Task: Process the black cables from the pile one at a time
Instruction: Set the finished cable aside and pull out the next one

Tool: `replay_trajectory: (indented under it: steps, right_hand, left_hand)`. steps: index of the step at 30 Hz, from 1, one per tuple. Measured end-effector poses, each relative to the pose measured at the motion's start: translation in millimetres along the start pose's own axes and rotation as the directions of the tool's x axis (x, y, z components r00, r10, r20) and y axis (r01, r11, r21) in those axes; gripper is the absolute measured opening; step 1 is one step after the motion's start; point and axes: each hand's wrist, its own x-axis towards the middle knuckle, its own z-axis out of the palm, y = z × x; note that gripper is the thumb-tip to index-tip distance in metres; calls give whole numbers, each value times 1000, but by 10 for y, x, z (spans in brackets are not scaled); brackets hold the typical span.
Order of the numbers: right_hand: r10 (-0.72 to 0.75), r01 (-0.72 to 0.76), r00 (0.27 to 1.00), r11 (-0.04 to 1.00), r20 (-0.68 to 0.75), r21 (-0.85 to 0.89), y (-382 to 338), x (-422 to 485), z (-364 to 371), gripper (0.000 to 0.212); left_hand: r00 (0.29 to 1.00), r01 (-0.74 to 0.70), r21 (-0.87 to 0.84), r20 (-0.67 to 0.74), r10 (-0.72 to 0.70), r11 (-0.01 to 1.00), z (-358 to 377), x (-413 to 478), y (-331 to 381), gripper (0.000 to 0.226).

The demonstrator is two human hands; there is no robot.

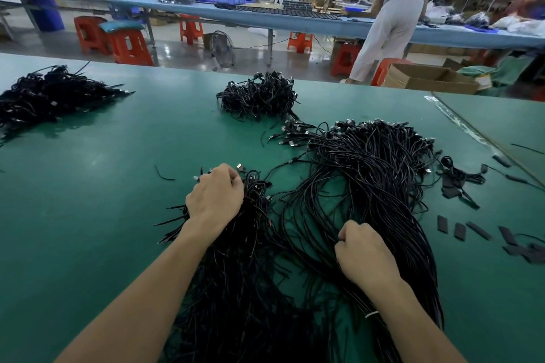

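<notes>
Green matting covers the counter (103, 171), and a sprawling pile of black cables (368, 171) lies across its right-centre, connector ends fanned toward the far edge. Just left of it lies a denser bundle (236, 274) of the same cables, running back toward the person. Two further heaps sit well apart: the left heap (44, 94) and the far heap (259, 96). The left grip (215, 197) is curled tight around the bundle's far end; the right grip (364, 253) is clenched on strands at the pile's near side. Short black strips (460, 231) lie scattered to the right.

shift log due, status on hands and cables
Left hand grips cable bundle. Right hand pinches strands of loose pile. Nothing blocking either hand.
</notes>
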Motion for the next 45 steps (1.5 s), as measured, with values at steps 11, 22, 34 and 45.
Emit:
replay_trajectory:
  steps: [11,22,34,45]
  right_hand:
    - [-36,39,998,998,-42,54,-123,8,145,20]
    - [75,-120,987,933,142,338,-70,172,13,12]
    - [36,-31,998,996,-57,88,-155,179,215,41]
    - [67,-61,997,991,-44,117,-201,253,198,21]
  left_hand:
    - [991,-125,173,70,114,977,-27,-203,23,29]
    - [972,-212,202,149,183,956,-223,-139,62,37]
    - [895,-199,205,436,93,958,-337,-183,23,65]
    - [946,-125,235,322,44,964,-384,-178,7,20]
